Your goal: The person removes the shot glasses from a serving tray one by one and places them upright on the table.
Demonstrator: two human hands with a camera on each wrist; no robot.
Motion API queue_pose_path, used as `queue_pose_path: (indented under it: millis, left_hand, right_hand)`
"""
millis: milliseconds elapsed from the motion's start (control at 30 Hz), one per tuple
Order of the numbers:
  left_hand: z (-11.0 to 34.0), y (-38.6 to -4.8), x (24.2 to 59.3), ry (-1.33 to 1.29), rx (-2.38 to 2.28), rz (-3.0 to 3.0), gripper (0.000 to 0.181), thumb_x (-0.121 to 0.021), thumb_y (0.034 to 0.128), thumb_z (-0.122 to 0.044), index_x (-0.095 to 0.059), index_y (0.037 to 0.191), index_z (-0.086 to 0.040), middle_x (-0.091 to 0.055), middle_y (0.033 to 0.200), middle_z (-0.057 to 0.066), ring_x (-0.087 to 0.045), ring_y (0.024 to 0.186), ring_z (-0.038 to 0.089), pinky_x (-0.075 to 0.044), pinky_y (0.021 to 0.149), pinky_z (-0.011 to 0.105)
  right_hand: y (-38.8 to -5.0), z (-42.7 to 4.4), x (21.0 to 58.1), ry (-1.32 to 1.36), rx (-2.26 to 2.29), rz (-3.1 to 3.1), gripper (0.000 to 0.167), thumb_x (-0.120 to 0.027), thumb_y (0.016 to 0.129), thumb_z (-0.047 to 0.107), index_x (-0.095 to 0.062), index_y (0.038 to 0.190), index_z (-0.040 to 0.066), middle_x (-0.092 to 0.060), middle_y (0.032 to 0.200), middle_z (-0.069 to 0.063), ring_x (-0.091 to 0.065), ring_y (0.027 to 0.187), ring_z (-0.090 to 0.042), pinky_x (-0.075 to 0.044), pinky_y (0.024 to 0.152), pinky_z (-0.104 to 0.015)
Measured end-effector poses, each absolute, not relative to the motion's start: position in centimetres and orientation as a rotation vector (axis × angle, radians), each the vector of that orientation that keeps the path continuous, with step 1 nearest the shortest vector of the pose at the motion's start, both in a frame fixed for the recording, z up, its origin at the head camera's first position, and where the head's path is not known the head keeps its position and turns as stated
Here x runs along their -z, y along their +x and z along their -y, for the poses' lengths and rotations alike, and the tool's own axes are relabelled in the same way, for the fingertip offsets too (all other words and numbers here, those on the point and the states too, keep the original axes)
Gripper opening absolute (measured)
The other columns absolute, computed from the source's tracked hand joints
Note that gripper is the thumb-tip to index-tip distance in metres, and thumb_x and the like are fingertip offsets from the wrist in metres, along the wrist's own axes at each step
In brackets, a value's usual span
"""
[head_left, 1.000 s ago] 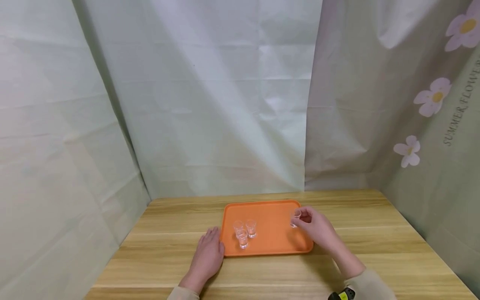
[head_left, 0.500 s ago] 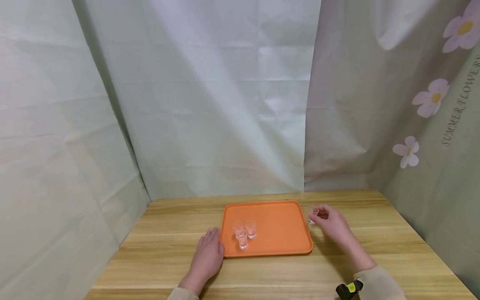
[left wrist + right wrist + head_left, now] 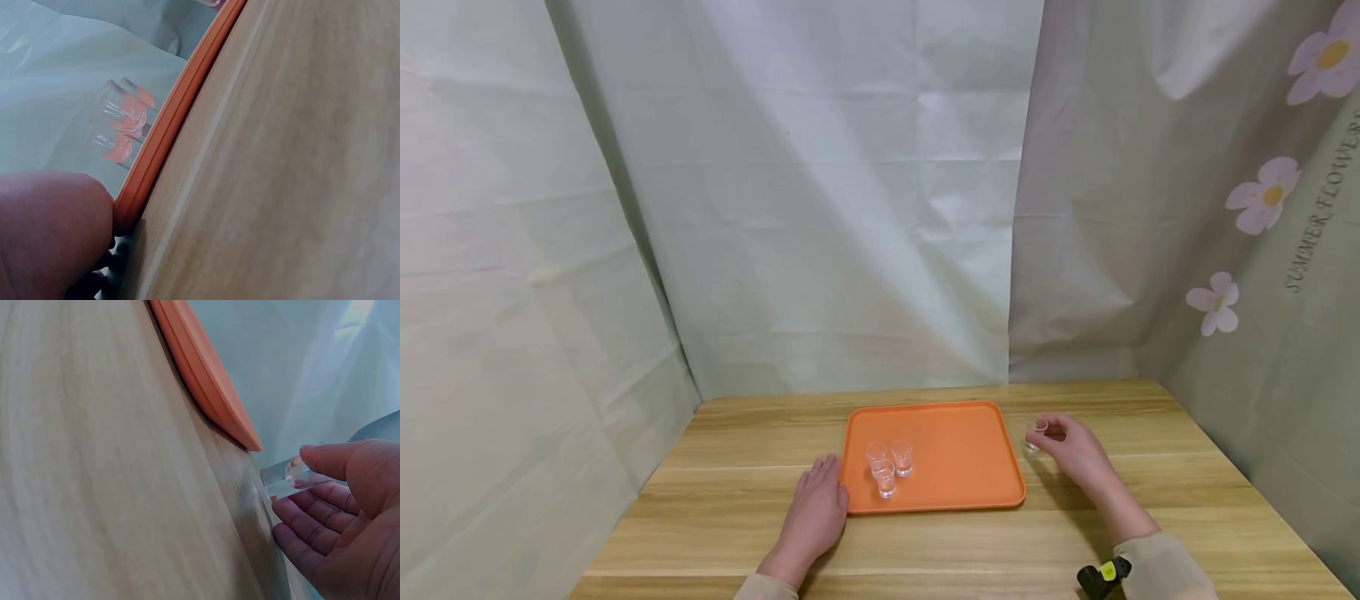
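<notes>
My right hand pinches a small clear shot glass between thumb and fingers. The glass is upright, its base at or just over the wooden table, to the right of an orange tray. Whether it touches the wood I cannot tell. On the tray's left part, three more shot glasses stand close together; the left wrist view also shows these glasses above the tray rim. My left hand lies flat on the table, with its thumb side against the tray's left edge.
The wooden table extends around the tray on all sides. A pale curtain hangs behind and on both sides, with printed flowers on the right. A black and yellow device sits on the right wrist.
My right hand has carried its shot glass rightward, from above the tray's right part to the table beside it. The left hand and the other glasses keep their places.
</notes>
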State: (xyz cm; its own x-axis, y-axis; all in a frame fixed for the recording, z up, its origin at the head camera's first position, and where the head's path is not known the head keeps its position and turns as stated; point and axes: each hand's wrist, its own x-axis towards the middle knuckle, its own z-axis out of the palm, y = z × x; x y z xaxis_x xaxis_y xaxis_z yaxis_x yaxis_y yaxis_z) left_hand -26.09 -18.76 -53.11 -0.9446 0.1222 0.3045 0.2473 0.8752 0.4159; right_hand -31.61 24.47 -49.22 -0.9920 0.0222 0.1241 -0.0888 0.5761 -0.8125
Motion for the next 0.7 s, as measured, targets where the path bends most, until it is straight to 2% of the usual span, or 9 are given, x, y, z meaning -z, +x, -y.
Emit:
queue_pose_path:
  millis: [200, 367, 700]
  left_hand:
    - [19.0, -26.3, 53.8, -0.310, 0.657, 2.734, 0.048, -0.050, 0.1119, -0.014, -0.056, 0.147, 0.018, -0.055, 0.154, 0.038, -0.048, 0.146, 0.058, -0.033, 0.123, 0.072]
    - [18.7, -26.0, 52.8, -0.285, 0.679, 2.767, 0.047, -0.054, 0.1094, -0.011, -0.056, 0.147, 0.018, -0.053, 0.155, 0.038, -0.046, 0.148, 0.058, -0.032, 0.124, 0.072]
    - [18.6, -25.9, 52.3, -0.259, 0.635, 2.835, 0.046, -0.055, 0.1104, -0.008, -0.055, 0.150, 0.016, -0.052, 0.159, 0.035, -0.044, 0.152, 0.055, -0.031, 0.126, 0.070]
  right_hand:
    - [-31.5, -24.8, 49.1, 0.058, -1.369, 2.691, 0.044, -0.076, 0.107, 0.027, -0.066, 0.133, -0.007, -0.072, 0.130, -0.025, -0.069, 0.122, -0.041, -0.058, 0.101, -0.054]
    - [-31.5, -25.0, 49.0, 0.071, -1.373, 2.691, 0.046, -0.076, 0.107, 0.026, -0.065, 0.135, -0.008, -0.072, 0.132, -0.026, -0.068, 0.124, -0.043, -0.058, 0.103, -0.057]
    - [-31.7, -25.1, 49.6, 0.089, -1.362, 2.696, 0.045, -0.076, 0.107, 0.024, -0.066, 0.135, -0.009, -0.072, 0.132, -0.026, -0.068, 0.124, -0.043, -0.059, 0.102, -0.055]
